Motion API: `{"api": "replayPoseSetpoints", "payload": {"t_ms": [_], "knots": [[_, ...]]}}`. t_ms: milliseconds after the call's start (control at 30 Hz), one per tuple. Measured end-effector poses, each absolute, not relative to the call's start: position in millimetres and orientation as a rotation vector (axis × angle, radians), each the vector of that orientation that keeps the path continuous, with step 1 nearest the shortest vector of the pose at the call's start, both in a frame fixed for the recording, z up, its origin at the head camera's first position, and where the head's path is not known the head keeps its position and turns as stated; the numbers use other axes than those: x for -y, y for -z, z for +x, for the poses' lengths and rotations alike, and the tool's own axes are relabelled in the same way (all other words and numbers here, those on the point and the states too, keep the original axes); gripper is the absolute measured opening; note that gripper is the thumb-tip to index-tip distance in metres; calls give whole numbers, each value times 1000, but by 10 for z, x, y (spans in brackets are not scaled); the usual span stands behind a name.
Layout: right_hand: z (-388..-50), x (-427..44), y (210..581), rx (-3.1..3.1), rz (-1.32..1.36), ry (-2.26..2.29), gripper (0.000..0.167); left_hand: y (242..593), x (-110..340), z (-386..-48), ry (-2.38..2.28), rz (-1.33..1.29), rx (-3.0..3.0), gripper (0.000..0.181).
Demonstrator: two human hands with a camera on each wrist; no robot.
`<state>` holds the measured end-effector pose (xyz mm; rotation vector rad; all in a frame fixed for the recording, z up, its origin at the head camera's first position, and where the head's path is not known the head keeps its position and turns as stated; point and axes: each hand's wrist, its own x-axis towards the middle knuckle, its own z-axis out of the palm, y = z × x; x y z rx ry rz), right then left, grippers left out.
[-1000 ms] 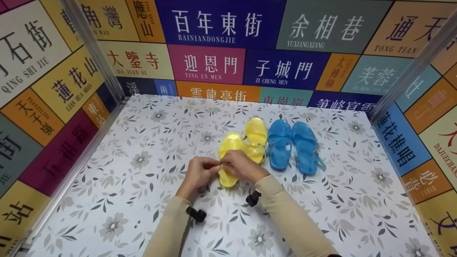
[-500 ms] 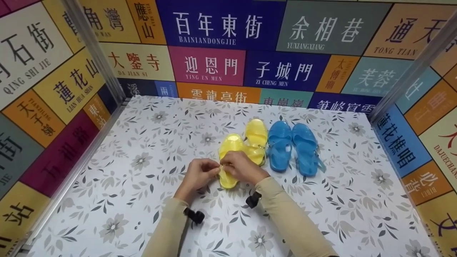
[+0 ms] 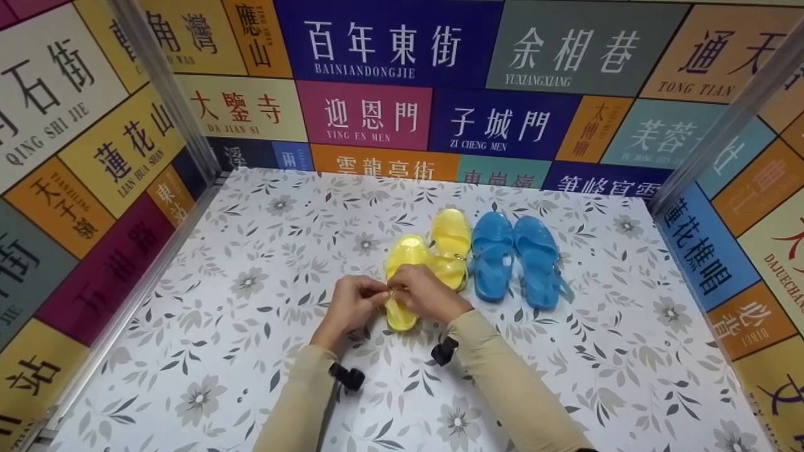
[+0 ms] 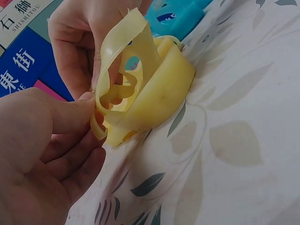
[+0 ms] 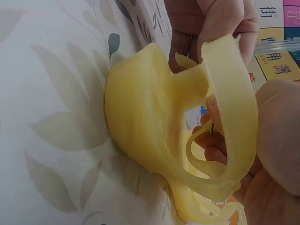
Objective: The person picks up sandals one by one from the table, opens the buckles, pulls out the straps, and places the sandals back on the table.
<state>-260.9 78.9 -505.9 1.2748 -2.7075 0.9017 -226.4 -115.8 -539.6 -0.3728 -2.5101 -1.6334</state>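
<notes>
A yellow jelly sandal (image 3: pixel 409 250) lies on the table with its toe pointing away from me. My left hand (image 3: pixel 350 306) pinches its ankle strap (image 4: pixel 99 123) at the left side, thumb against fingers. Meeting it there, my right hand (image 3: pixel 428 294) reaches across the sandal and pinches the strap too. In the right wrist view the strap (image 5: pixel 236 117) arches above the heel cup (image 5: pixel 136 103). The fastening between the fingertips is mostly hidden by the hands. A second yellow sandal (image 3: pixel 451 227) lies just to the right, partly behind my right hand.
Two blue sandals, one nearer (image 3: pixel 492 251) and one farther right (image 3: pixel 537 260), stand side by side right of the yellow pair. A flower-patterned white cover (image 3: pixel 251 351) spans the table. Walls with printed signs (image 3: pixel 389 50) enclose its back and sides.
Both hands stay at the strap, with only slight finger and wrist shifts. The sandals keep their places.
</notes>
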Motion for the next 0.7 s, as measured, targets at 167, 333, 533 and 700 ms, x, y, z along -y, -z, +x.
{"api": "replayPoseSetpoints", "payload": {"t_ms": [167, 333, 533, 700], "knots": [[-2603, -783, 5085, 2694, 1250, -916, 16, 5406, 1145, -2267, 1601, -398, 2485, 4], [-2596, -781, 5120, 2674, 1229, -909, 9, 5446, 1172, -2263, 1646, -407, 2469, 4], [-2585, -786, 5133, 2675, 1217, -918, 14, 5493, 1240, -2232, 1750, -361, 2497, 3], [-2593, -797, 5122, 2693, 1203, -907, 16, 5495, 1262, -2221, 1767, -354, 2486, 4]]}}
